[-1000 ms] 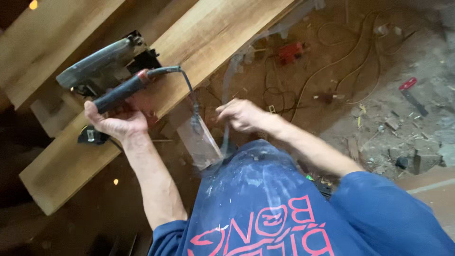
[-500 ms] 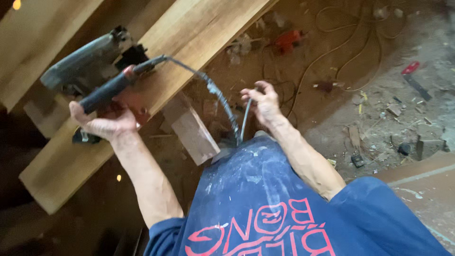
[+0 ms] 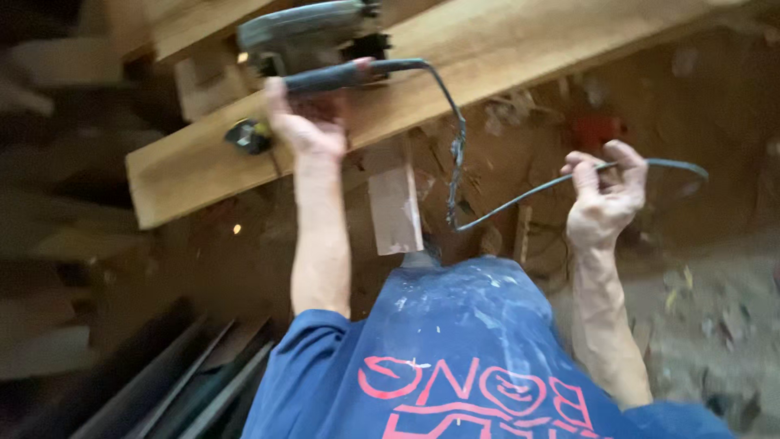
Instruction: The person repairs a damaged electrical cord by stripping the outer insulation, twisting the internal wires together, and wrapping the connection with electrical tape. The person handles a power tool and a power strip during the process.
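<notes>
Left hand (image 3: 307, 130) grips the power saw (image 3: 305, 32) on the plank (image 3: 504, 57); right hand (image 3: 605, 199) (fist closed) holds its cord (image 3: 520, 195) aside.

A blue short-sleeved shirt (image 3: 455, 341) is worn, dusted with pale specks and smears across the fabric. Large red outlined lettering is printed on it, seen upside down. Both forearms are left bare below the sleeves. The left hand (image 3: 305, 130) and right hand (image 3: 605, 199) are ungloved.

A short wood offcut (image 3: 396, 210) hangs below the planks. Dark metal bars (image 3: 175, 386) lie on the littered dirt floor (image 3: 715, 317).
</notes>
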